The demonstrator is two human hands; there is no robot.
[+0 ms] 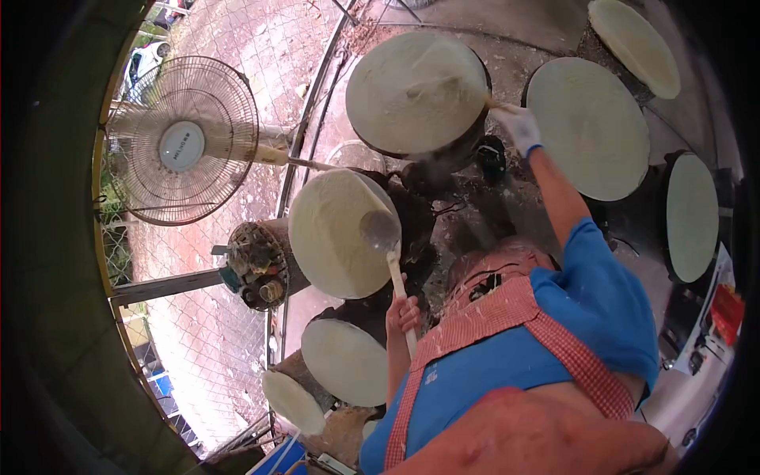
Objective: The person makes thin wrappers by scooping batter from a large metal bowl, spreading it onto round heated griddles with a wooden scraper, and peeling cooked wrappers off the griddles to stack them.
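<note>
My left hand (404, 314), bare, is closed around the pale handle of a ladle (380, 230). The ladle's round metal bowl lies over a griddle covered with a pale yellowish sheet of batter (332, 237). My right hand (518, 128), in a white glove, is closed on a wooden tool (496, 104) at the right edge of another batter-covered griddle (396, 103). The tool's far end is blurred, so its kind is unclear. On that griddle the surface looks smeared, with a small dark spot. Right of my gloved hand is a further coated griddle (588, 131).
More round pale-topped griddles stand at the upper right (636, 47), far right (692, 218) and lower left (346, 362). A large fan (182, 142) stands at left, before a wire fence. Between it and the griddles sits a round container (257, 265) of mixed items.
</note>
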